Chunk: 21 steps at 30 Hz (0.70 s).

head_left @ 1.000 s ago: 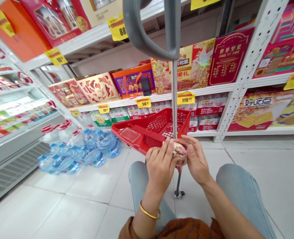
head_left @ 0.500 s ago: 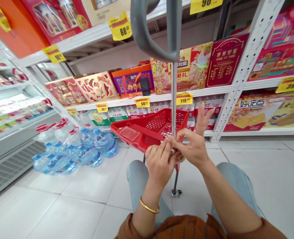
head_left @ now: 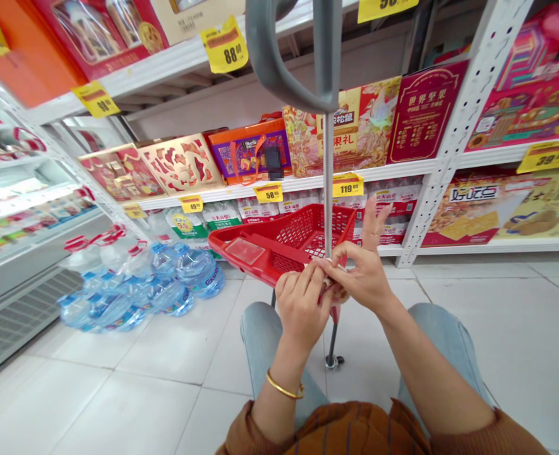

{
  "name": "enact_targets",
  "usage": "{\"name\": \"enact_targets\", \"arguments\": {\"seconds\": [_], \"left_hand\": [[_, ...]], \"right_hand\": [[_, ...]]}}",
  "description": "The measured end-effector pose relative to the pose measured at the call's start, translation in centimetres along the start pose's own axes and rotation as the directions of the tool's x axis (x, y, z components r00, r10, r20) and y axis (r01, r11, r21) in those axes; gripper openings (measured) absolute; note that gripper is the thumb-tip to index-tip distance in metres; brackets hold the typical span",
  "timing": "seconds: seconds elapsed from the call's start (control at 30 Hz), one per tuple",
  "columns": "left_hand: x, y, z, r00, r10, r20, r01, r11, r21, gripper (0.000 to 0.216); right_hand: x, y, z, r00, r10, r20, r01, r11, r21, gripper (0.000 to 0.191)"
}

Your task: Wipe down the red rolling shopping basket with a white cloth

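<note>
Left hand [head_left: 302, 300] and right hand [head_left: 362, 268] pinched around a small packet [head_left: 340, 294]

White metal shelving [head_left: 478, 82] fills the top of the frame, its flat boards meeting a perforated upright at right. Glossy pale tiles make up the floor [head_left: 151, 398], ruled by thin dark joints. At the left edge runs a chiller cabinet [head_left: 28, 316] with a slatted grille.

Faded denim jeans [head_left: 267, 347] frame the lower centre, one knee on each side of the hands. Between the knees and the shelves sits a red plastic basket [head_left: 298, 235], its walls pierced in a lattice, and a smooth metal pole [head_left: 328, 183] rises to a looped grey handle [head_left: 272, 57] at top centre. Clear, rounded blue-tinted water bottles [head_left: 194, 272] cluster left of centre. Stiff, rectangular gift boxes line the middle shelf, among them a crimson one [head_left: 426, 114] and a cream one with irregular cut-out shapes [head_left: 179, 164].

The left hand's grip is closed, fingers curled over the packet. The right hand's grip is a tight thumb-and-forefinger pinch on the packet's upper edge, two other fingers raised. A smooth gold bangle [head_left: 283, 388] circles the left wrist. The packet lies just right of the frame's centre, mostly hidden by fingers; a brownish, rounded part shows beneath.
</note>
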<state>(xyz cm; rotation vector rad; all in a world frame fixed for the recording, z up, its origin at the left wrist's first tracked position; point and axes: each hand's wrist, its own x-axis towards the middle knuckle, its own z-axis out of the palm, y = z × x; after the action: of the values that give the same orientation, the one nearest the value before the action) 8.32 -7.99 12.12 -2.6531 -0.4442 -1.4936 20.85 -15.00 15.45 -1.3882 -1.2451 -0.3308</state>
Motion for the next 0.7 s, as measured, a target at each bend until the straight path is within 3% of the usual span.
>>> {"name": "enact_targets", "arguments": {"seconds": [0.07,0.23,0.37,0.53,0.7], "left_hand": [[0.0,0.0,0.0,1.0,-0.012,0.021,0.012,1.0,-0.011,0.029],[-0.2,-0.4,-0.3,0.999,-0.014,0.042,0.016,0.998,-0.064,0.046],[-0.3,-0.7,-0.9,0.996,-0.016,0.088,0.031,0.986,-0.162,0.063],[0.0,-1.2,-1.4,0.997,-0.021,0.074,0.035,0.981,-0.192,0.055],[0.2,-1.8,-1.5,1.0,0.009,-0.017,-0.012,0.983,-0.181,0.029]], "right_hand": [[-0.5,0.2,-0.1,1.0,-0.015,-0.011,0.015,1.0,-0.002,0.011],[-4.0,1.8,0.6,0.991,-0.087,0.101,0.072,0.987,0.14,0.058],[-7.1,3.2,2.0,0.977,-0.116,0.179,0.086,0.982,0.17,0.058],[-7.8,3.7,2.6,0.985,-0.17,-0.006,0.171,0.985,0.031,0.053],[-6.4,3.9,1.8,0.973,-0.105,-0.204,0.101,0.994,-0.03,0.043]]}}
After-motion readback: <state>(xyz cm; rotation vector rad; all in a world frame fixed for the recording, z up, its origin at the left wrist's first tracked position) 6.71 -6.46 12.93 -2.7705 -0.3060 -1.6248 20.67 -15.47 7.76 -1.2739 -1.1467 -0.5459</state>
